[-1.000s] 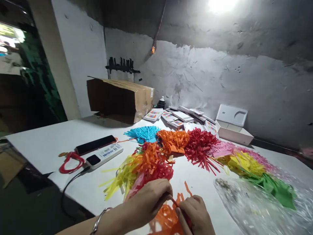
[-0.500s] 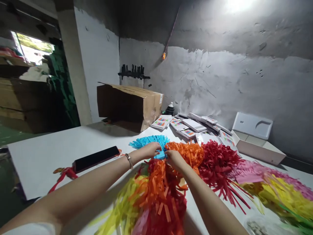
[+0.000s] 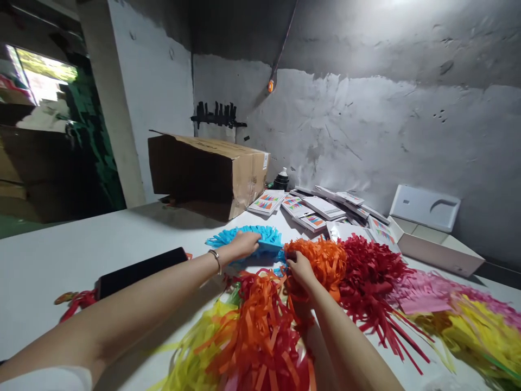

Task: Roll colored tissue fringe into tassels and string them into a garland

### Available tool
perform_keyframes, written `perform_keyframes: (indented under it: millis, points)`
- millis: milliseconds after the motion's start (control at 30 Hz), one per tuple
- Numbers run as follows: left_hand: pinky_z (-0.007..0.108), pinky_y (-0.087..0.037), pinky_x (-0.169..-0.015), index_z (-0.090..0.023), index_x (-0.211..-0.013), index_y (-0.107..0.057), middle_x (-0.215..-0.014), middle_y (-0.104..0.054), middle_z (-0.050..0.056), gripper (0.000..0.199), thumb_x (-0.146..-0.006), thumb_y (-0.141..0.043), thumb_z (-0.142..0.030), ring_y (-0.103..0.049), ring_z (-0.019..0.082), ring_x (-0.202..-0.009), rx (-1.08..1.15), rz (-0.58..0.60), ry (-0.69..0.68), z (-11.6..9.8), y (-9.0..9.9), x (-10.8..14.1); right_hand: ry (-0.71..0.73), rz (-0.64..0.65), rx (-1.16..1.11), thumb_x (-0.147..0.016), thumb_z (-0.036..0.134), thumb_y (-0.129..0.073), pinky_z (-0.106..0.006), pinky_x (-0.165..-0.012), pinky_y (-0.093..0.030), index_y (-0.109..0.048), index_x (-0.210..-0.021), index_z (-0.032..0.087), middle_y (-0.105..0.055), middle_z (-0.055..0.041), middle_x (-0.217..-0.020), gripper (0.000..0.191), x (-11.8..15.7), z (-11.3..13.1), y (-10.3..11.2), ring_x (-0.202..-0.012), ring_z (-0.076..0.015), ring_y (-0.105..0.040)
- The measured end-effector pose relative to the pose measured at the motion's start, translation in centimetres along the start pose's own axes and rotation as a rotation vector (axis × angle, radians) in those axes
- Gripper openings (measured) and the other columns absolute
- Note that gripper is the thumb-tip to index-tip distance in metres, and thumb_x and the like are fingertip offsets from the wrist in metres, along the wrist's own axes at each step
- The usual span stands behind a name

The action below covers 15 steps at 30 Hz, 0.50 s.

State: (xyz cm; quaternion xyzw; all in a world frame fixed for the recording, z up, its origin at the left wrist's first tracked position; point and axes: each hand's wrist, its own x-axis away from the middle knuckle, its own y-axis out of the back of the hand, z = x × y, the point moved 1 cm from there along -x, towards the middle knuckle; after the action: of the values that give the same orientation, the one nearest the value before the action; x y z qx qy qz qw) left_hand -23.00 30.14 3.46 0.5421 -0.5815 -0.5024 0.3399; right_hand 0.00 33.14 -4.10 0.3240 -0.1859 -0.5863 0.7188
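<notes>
My left hand (image 3: 244, 244) is closed on the flat band of a blue tissue-paper fringe (image 3: 269, 235), whose cut strips fan out behind and to the left. My right hand (image 3: 300, 267) has its fingers curled at the left end of an orange tissue-paper fringe (image 3: 325, 258), beside the blue one; its fingertips are partly hidden. To the right, red fringe (image 3: 372, 266), pink fringe (image 3: 421, 288) and yellow fringe (image 3: 484, 328) follow in a row. In front of my hands lies another heap of orange-red fringe (image 3: 260, 309) and yellow strips (image 3: 207, 339).
An open cardboard box (image 3: 249, 182) lies on the white table (image 3: 49, 266) at the back left. Several flat printed packets (image 3: 323, 207) are piled near the wall, left of a white box (image 3: 437, 250). A dark phone (image 3: 140, 273) rests under my left forearm.
My hands have moved apart: the left has drawn the blue band leftward and spread it, while the right has shifted slightly right to the orange fringe. The view has turned slightly.
</notes>
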Motion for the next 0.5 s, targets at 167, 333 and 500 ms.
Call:
perform_keyframes:
  millis: [167, 333, 500]
  points:
    - [0.044, -0.056, -0.089, -0.015, -0.119, -0.062, -0.12, -0.065, 0.009, 0.029, -0.095, -0.062, -0.033, -0.065, 0.024, -0.103, 0.12, -0.224, 0.033, -0.8, 6.5, -1.6, 0.032, 0.022, -0.122, -0.096, 0.035, -0.063, -0.044, -0.089, -0.056, -0.059, -0.124, 0.017, -0.062, -0.0084, -0.124, 0.033, 0.3, 0.6, -0.3, -0.105, -0.0225, -0.064]
    - [0.03, -0.053, -0.08, -0.015, -0.078, -0.073, -0.079, -0.074, 0.004, 0.006, -0.074, -0.074, -0.018, -0.069, 0.025, -0.086, 0.302, -0.432, 0.073, -3.7, 11.3, -0.3, 0.077, 0.004, -0.275, -0.097, 0.035, -0.062, -0.042, -0.087, -0.057, -0.058, -0.126, 0.017, -0.061, -0.0086, -0.125, 0.034, 0.7, 2.0, 1.2, -0.104, -0.022, -0.065]
    - [0.034, -0.054, -0.077, -0.004, -0.09, -0.07, -0.071, -0.069, 0.001, 0.023, -0.077, -0.066, -0.023, -0.065, 0.018, -0.072, 0.598, -0.84, 0.224, -5.7, 16.2, 3.3, 0.117, -0.117, -0.254, -0.097, 0.035, -0.061, -0.043, -0.088, -0.056, -0.058, -0.126, 0.018, -0.061, -0.0088, -0.126, 0.034, 4.9, 2.4, 5.1, -0.105, -0.022, -0.064]
